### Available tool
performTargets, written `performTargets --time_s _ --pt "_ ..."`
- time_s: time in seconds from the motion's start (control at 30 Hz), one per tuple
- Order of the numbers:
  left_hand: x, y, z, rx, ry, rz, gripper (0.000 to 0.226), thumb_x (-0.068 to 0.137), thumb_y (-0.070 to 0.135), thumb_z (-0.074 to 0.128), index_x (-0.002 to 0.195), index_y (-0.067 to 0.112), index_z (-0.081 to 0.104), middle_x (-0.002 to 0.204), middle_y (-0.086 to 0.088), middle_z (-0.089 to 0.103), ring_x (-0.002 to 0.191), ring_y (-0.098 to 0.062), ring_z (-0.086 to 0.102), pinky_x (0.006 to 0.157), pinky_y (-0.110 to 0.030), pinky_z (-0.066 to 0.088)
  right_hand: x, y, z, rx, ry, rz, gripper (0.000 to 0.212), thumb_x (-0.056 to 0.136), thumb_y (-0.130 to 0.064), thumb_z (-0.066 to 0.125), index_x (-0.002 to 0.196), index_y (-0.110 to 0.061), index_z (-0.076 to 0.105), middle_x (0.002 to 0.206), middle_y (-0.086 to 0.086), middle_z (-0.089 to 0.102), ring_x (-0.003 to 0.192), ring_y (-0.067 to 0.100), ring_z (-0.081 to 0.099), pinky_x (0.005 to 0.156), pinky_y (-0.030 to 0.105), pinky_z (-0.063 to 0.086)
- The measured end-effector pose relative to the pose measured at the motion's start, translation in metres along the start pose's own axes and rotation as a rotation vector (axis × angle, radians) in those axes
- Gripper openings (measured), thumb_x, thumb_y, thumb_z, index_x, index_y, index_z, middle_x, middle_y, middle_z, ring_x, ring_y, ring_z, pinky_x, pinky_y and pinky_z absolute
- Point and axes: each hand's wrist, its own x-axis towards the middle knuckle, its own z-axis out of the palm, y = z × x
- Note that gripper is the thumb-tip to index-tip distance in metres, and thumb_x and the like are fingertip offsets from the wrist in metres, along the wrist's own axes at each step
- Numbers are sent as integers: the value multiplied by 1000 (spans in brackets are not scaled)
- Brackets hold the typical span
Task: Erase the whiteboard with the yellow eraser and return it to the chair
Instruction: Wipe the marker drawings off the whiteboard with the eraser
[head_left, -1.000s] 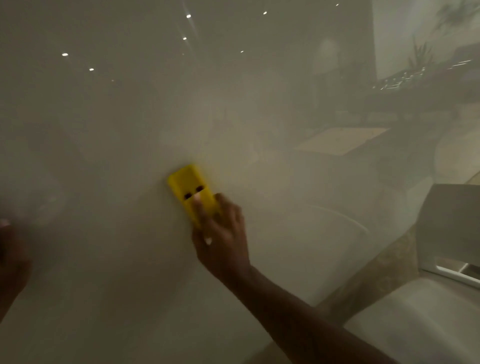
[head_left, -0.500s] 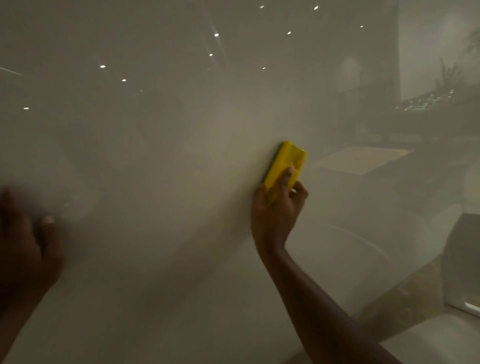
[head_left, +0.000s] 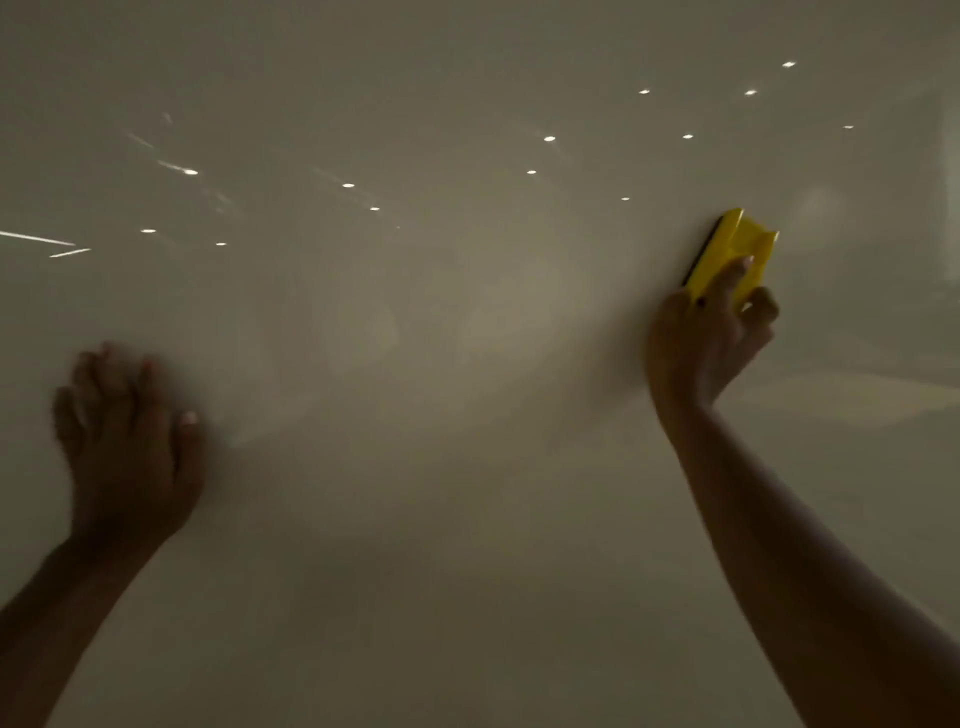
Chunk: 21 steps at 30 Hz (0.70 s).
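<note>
Head view, one frame, dim lighting, slight motion blur.

Item 1: whiteboard (head_left: 467, 467). Glossy pale surface filling the whole frame; small bright ceiling-light reflections are scattered across its upper half. No written marks can be made out on it.

Item 2: yellow eraser (head_left: 730, 254). Block-shaped, with a dark pad along its left edge, which is set against the board. It is located at upper right of the frame, tilted with its top end leaning right.

Item 3: right hand (head_left: 701, 343). Closed around the lower end of the yellow eraser, with fingers wrapped over its yellow back and the thumb at the right side. The bare forearm runs down to the lower right corner.

Item 4: left hand (head_left: 124, 447). Open, fingers loosely spread and pointing up, nothing held; it is placed at the board at lower left, well apart from the eraser. Whether the palm is pressed flat cannot be told.

Containers: none are visible.
</note>
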Motion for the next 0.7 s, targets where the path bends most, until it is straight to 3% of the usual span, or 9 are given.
performTargets --time_s 0.1,0.27,0.37,0.47,0.57,0.63,0.7 --pt "-1 -17 -30 59 36 -6 62 105 29 32 157 -3 34 165 -37 24 155 -55 19 128 -58 8 -28 -74 15 53 10 -170 69 88 -29 52 154 -22 30 150 20 35 127 44 40 102 41 35" --pt "-7 -61 -49 44 -14 -81 59 104 21 33 154 -11 37 161 -42 27 151 -60 24 123 -68 18 -172 -156 34 138 -205 -857 58 88 -18 60 145 -20 48 145 25 45 117 48 47 87 48 41" --pt "-12 -79 -57 22 5 -87 58 102 15 37 154 -12 38 160 -42 29 151 -60 25 122 -69 19 -286 -136 38 126 -500 -1322 49 90 -17 60 138 -28 56 142 17 52 114 41 53 86 43 43" --pt "-20 -101 -61 -2 25 -102 57 100 10 41 152 -13 39 160 -43 30 150 -61 26 122 -69 21 -363 -84 33 120 -762 -1687 35 101 -27 39 123 -36 64 133 3 61 113 28 55 87 36 51" --pt "-28 -121 -65 -6 9 -99 56 101 10 38 152 -14 40 160 -42 31 150 -61 26 122 -70 23 -394 -60 34 44 -874 -1858 40 106 -28 27 124 -40 61 130 -4 62 112 23 61 90 35 52" --pt "-32 -132 -65 -18 -1 -114 56 102 11 35 152 -14 39 160 -41 31 151 -60 25 122 -71 23 -397 -76 41 4 -853 -1925 45 105 -27 21 129 -39 57 133 -3 60 114 24 60 93 35 50" --pt "-31 -140 -67 -40 -4 -123 56 102 12 34 152 -14 39 161 -41 30 152 -59 24 122 -71 23 -394 -112 51 56 -751 -1948 40 103 -26 29 129 -37 57 137 2 57 116 27 58 92 37 49"
